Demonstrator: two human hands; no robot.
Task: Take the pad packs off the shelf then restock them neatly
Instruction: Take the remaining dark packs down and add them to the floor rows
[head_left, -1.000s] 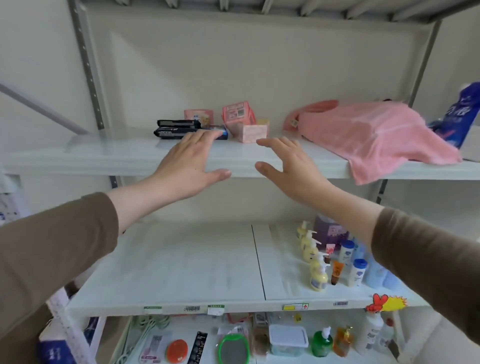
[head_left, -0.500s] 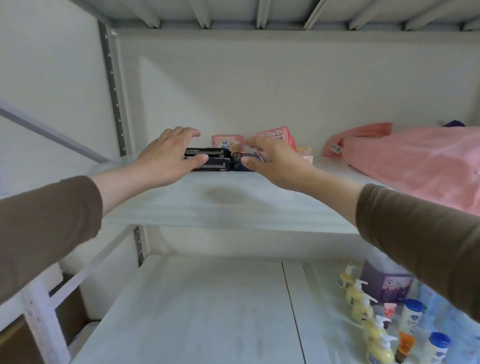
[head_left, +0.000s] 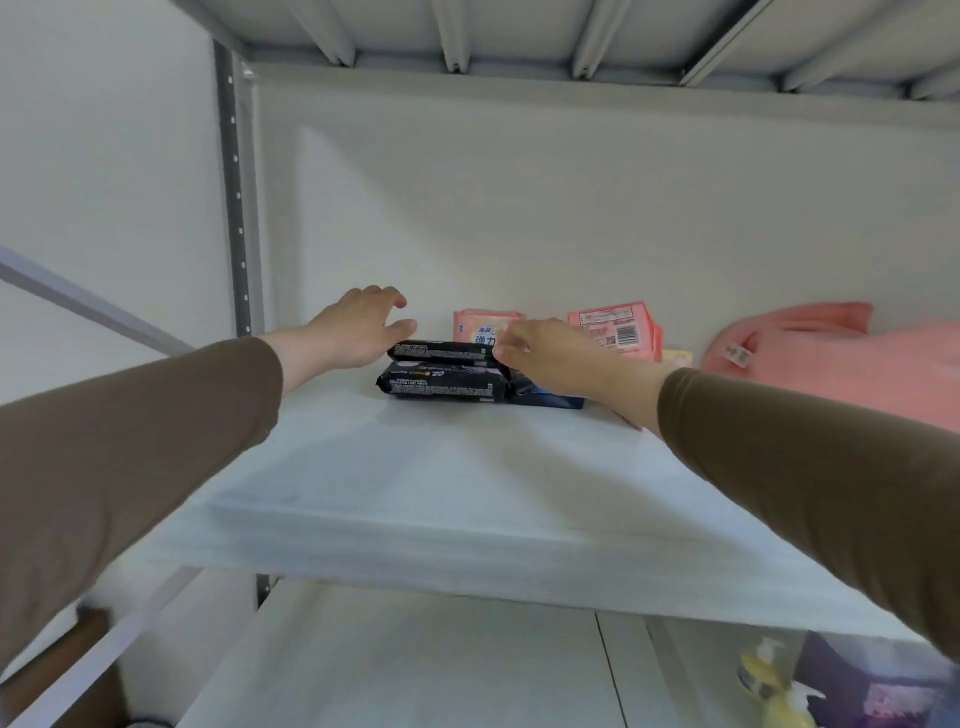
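Two black pad packs (head_left: 441, 371) lie stacked near the back of the white upper shelf (head_left: 415, 499). A dark blue pack (head_left: 550, 399) lies to their right. Behind them stand two pink pad packs, one (head_left: 480, 327) at centre and one (head_left: 618, 328) to the right. My left hand (head_left: 358, 327) hovers open at the left end of the upper black pack, fingers spread, thumb close to it. My right hand (head_left: 550, 358) rests on the right end of the black stack, fingers curled over it; whether it grips is unclear.
A pink cloth bag (head_left: 831, 364) fills the right of the upper shelf. A small yellow pack (head_left: 678, 356) shows beside the pink one. The grey shelf post (head_left: 236, 208) rises at left. Yellow bottles (head_left: 769, 691) and a purple container stand on the shelf below.
Both hands have reached further back along the shelf to the black packs. The view has risen, so the shelf top shows more and the lower shelves less.
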